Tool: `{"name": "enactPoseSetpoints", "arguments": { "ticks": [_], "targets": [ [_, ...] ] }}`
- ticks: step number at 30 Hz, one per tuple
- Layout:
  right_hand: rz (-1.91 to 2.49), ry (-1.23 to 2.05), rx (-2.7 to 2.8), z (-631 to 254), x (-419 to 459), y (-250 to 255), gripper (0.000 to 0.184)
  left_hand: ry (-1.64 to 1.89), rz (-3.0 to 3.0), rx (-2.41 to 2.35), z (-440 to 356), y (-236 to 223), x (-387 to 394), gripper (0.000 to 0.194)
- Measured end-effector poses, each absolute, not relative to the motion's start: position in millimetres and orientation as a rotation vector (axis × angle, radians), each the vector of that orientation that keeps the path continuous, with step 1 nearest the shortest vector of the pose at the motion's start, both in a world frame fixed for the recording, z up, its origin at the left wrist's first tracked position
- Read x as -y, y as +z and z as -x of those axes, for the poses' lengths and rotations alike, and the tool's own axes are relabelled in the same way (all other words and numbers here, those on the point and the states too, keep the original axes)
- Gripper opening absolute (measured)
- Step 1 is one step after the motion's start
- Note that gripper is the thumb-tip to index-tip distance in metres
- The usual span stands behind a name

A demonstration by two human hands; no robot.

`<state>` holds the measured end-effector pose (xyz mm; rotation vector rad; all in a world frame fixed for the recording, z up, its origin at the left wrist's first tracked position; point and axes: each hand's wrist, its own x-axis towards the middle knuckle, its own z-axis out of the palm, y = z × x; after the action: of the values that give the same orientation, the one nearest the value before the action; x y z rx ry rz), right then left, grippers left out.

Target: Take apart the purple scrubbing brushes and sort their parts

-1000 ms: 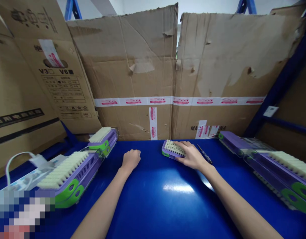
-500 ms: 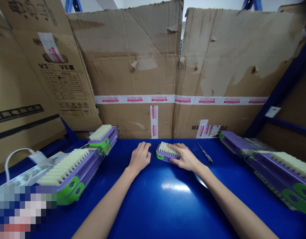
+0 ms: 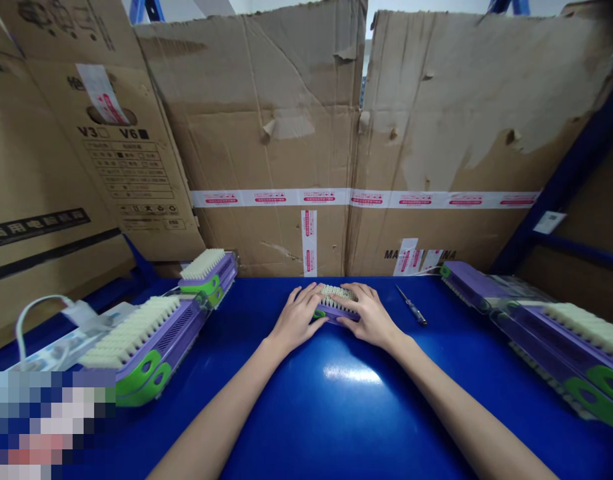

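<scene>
A scrub brush [image 3: 339, 300] with a purple and green body and cream bristles facing up lies on the blue tabletop [image 3: 306, 407]. My left hand [image 3: 299, 315] grips its left end, fingers over the top and thumb along the near side. Around the right end, my right hand [image 3: 366, 313] is closed with its fingers across the bristles. Parts of the brush are hidden under both hands. Right of my right hand lies a slim screwdriver [image 3: 411, 305] with a clear handle.
Stacked brushes in clear packaging stand at the left [image 3: 151, 340] and at the right [image 3: 551, 333]. A white power strip [image 3: 69, 340] with a plugged-in white cable sits at the far left. Tall cardboard sheets [image 3: 266, 147] wall off the back.
My left hand has moved right from beside the brush and taken hold of its left end. My right hand stays on the right end.
</scene>
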<state>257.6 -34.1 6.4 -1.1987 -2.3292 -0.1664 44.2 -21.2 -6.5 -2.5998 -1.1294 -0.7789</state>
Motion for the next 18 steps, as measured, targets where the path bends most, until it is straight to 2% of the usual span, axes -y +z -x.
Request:
{"name": "enactPoseSetpoints", "arguments": {
  "ticks": [2, 6, 8, 12, 18],
  "targets": [
    [1.200, -0.182, 2.297, -259, 33, 3, 0.051, -0.792, 2.592, 1.139, -42, -6, 19, 0.033],
    [1.301, -0.052, 2.212, -271, 31, -2, 0.079, -0.797, 2.561, 1.168, -34, -3, 16, 0.033],
    [1.334, 0.092, 2.186, -279, 28, -6, 0.086, -0.799, 2.538, 1.204, -28, -3, 14, 0.034],
    [1.277, 0.265, 2.148, -285, 25, -13, 0.084, -0.791, 2.495, 1.232, -22, -3, 12, 0.036],
    [1.207, -0.025, 2.239, -270, 34, -7, 0.080, -0.760, 2.350, 1.108, -31, 4, 24, 0.061]
  ]
}}
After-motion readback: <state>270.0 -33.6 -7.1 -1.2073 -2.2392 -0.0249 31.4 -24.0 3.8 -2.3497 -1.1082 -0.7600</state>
